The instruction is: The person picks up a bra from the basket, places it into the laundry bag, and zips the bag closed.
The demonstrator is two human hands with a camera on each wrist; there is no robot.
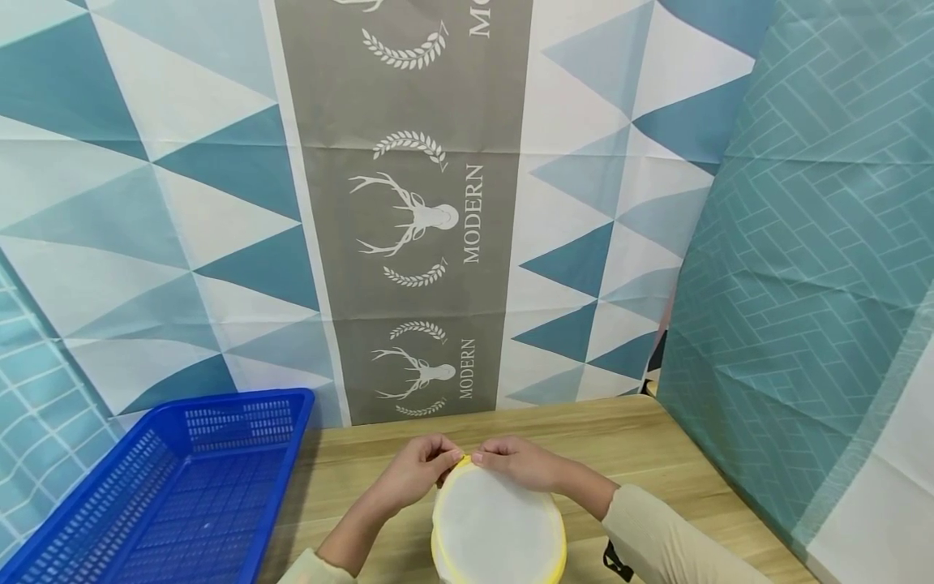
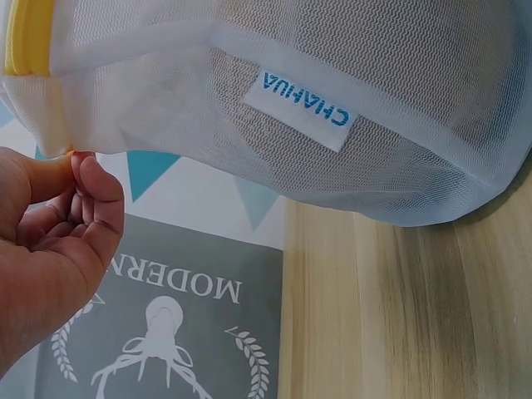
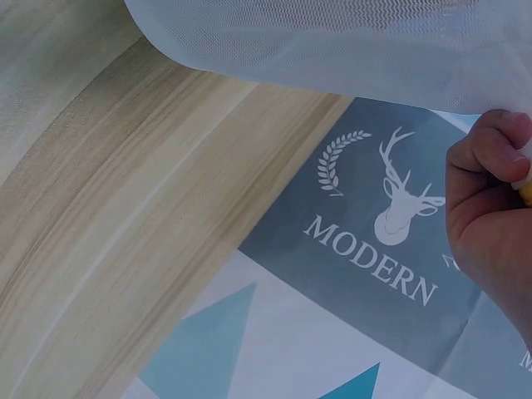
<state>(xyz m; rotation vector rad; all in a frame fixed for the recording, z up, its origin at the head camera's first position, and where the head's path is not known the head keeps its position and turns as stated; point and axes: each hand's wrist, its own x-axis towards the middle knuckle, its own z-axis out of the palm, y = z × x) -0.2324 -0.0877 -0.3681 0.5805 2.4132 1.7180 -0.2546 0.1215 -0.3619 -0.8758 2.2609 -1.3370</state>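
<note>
A round white mesh laundry bag [image 1: 499, 523] with a yellow zipper rim stands on the wooden table, close to the person. My left hand [image 1: 416, 470] pinches the yellow edge at its far side between thumb and forefinger. Right beside it, my right hand [image 1: 525, 462] pinches the same rim. In the left wrist view, the bag's mesh side [image 2: 399, 91] carries a white label [image 2: 301, 110] reading CHAHUA, and the left hand [image 2: 58, 224] grips near the yellow band. From the right wrist view, the right hand [image 3: 495, 191] has curled fingers on the bag's edge, partly cut off by the frame.
A blue plastic basket [image 1: 280, 487] with perforated walls sits on the left of the wooden table [image 1: 620, 438]. Behind the table hangs a patterned cloth [image 1: 409, 284] with deer heads and triangles. A teal cloth [image 1: 817, 284] hangs at the right. A small black strap [image 1: 617, 561] lies near the right sleeve.
</note>
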